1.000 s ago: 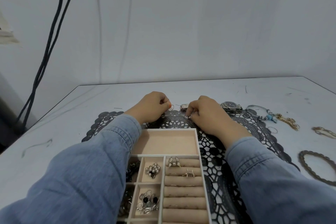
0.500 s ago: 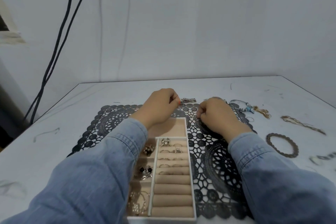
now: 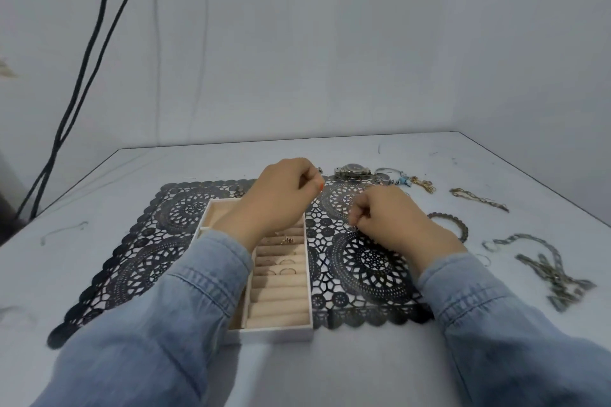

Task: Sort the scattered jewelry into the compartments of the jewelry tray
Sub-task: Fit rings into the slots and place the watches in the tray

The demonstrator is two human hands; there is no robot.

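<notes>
Head view: nearest, the tray [image 3: 277,332] is seen on a black mat [image 3: 363,268], its left compartments hidden by a sleeve [image 3: 185,291]. Just right of the tray, a small ring [image 3: 350,227] is pinched by the right hand [image 3: 390,221]. Carrying it over is judged the step in hand, and a free slot between the rolls must be aimed for. Over the tray's far end the left hand [image 3: 281,198] is curled; whether anything is held cannot be told. Beyond the tray, a watch [image 3: 352,171] and chains [image 3: 479,200] lie unsorted.
</notes>
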